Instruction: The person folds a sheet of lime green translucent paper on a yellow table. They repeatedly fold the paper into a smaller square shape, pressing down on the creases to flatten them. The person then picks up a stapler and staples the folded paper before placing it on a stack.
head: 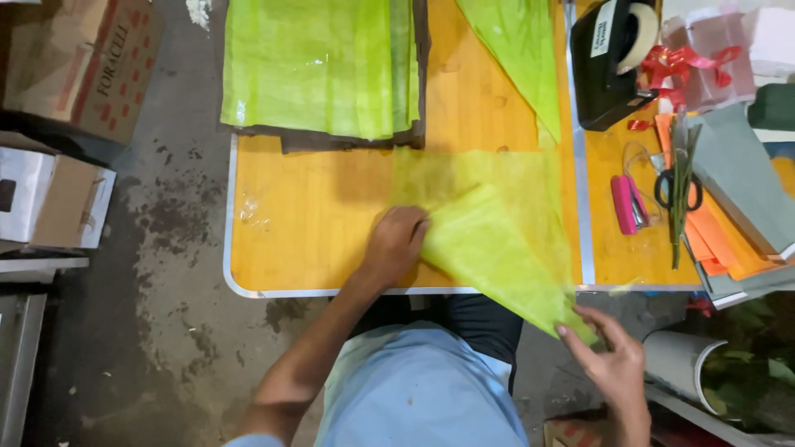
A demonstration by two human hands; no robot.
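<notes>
Top-down view from the head camera here. The left hand [396,244] is planted palm-down on the orange table [315,215], forearm running up from the lower left, fingers curled onto the edge of a lime-green mesh wrapping sheet [489,248] where it folds over, pressing rather than gripping. The right hand [611,358] is out past the table's front edge, low right, with thumb and fingertips closed in a light pinch on the sheet's lower corner, wrist bent inward. So the sheet is stretched between the two hands, folded into a sort of triangle, half on the tabletop and half hanging off the front rim.

Further back on the table there's a stack of the same green sheets [319,66] lying on something dark, and another green piece [517,50] angled beside it. On the table to the right: a black tape dispenser [609,66], red ribbon [683,62], a pink stapler [628,204], black-handled scissors [679,190] and orange paper [720,240]. Cardboard boxes [74,66] sit on the floor at left.
</notes>
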